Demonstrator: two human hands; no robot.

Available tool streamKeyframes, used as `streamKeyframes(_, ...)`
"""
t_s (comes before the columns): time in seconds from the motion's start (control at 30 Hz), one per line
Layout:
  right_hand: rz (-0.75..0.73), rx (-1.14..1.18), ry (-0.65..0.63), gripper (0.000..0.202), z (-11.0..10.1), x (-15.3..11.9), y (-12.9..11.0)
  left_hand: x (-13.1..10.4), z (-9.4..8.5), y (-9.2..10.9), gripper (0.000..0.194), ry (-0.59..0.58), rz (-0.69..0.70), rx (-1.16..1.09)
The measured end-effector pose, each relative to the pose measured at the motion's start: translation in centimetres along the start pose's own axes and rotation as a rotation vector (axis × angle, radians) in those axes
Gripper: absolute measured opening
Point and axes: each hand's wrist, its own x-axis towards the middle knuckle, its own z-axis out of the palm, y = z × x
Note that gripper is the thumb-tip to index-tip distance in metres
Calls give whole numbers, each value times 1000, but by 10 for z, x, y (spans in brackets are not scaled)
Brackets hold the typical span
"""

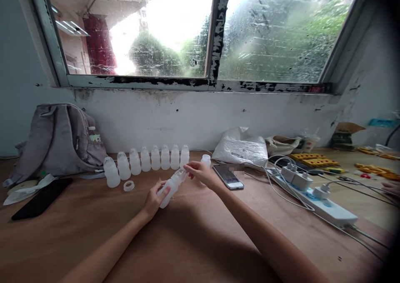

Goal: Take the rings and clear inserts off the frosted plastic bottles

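Observation:
My left hand is wrapped round a frosted white bottle, which tilts up to the right over the brown table. At its upper end, the fingers of my right hand pinch the clear top piece. Behind my hands stands a row of several similar bottles with clear caps, upright. A white ring lies on the table in front of the row's left part. Just behind my right hand is an uncapped bottle, partly hidden by that hand.
A phone and a silvery bag lie to the right, beside a white power strip with cables. A grey backpack and a black flat object are at the left. Another person's hand shows at the right edge.

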Motion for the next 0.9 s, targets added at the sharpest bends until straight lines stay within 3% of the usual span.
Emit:
streamKeyframes(0.2,-5,-22,-18,35,2,-4,-5,-1,0,2,37,-71,9,-3)
streamKeyframes(0.57,-17,1,-49,35,7,-1,4,0,0,1,37,-75,25,55)
streamKeyframes(0.9,125,155,-122,36,12,-5,18,2,-6,-6,36,-67,-32,124)
